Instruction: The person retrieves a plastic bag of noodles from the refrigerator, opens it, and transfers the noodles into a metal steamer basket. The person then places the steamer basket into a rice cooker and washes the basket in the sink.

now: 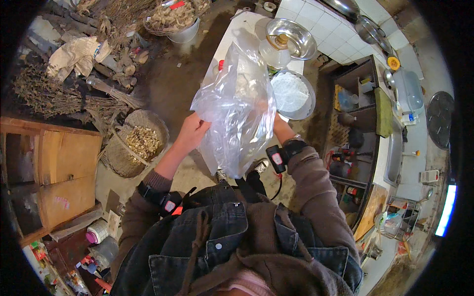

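Note:
A large clear plastic bag [237, 137] hangs spread out in front of me, over the near end of a white table [237, 33]. The fingers of my left hand [192, 129] pinch its left edge. My right hand [278, 120] is at the bag's right side, mostly covered by the shiny film; whether its fingers grip the plastic cannot be made out. Right of the bag, a round metal basin [311, 100] holds a white, textured liner [290, 92]. Behind it stand a clear plastic jug [272, 57] with a brown cap and a shiny steel bowl [272, 27]. A red cap [221, 64] shows beside the film.
On the left floor sits a wicker basket [114, 162] with dried pieces inside, near bundled brushwood [66, 94] and a wooden cabinet [70, 159]. Open shelves [351, 140] and a counter with a sink [394, 155] run along my right. A bucket [187, 33] carries another basket.

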### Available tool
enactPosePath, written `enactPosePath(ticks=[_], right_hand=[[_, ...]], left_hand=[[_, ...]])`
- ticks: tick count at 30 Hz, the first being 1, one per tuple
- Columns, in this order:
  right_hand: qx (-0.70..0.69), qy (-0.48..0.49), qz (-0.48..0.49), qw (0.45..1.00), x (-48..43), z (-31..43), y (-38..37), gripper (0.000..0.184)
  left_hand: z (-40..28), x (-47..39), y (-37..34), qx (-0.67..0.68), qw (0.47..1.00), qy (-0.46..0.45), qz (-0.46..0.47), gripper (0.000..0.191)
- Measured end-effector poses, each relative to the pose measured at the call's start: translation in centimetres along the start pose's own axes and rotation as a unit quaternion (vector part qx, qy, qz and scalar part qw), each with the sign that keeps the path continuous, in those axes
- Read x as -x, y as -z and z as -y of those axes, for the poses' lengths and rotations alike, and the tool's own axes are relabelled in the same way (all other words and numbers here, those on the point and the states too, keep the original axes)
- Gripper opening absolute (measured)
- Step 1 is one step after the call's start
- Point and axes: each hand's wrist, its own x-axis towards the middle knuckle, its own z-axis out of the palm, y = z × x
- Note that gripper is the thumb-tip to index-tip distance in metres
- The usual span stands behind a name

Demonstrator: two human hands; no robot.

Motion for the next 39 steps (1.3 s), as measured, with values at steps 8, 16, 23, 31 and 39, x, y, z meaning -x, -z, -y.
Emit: enactPosePath(ticks=[8, 16, 23, 31, 39], right_hand=[[-0.478, -0.144, 0.073, 0.863, 3.0, 17.6, 14.0, 0.043], [-0.662, -0.148, 0.147, 0.720, 6.8, 22.6, 14.8, 0.024], [-0.681, -0.183, 0.102, 0.701, 9.2, 22.9, 15.0, 0.025], [-0.629, -0.224, 0.020, 0.744, 12.4, 20.4, 15.7, 0.029], [-0.647, -0.212, -0.037, 0.731, 16.6, 18.1, 15.6, 0.038]], left_hand=[[1.2, -0.4, -1.2, 0.004, 0.998, -0.011, 0.056, 0.021], [0.7, -0.1, -2.1, 0.412, 0.874, 0.163, 0.199, 0.028], [-3.7, 0.5, 1.1, 0.381, 0.915, -0.001, 0.130, 0.041], [-10.0, 1.2, -1.7, 0.068, 0.988, 0.041, 0.132, 0.058], [-11.2, 1.2, -4.6, -0.053, 0.952, 0.019, 0.301, 0.068]])
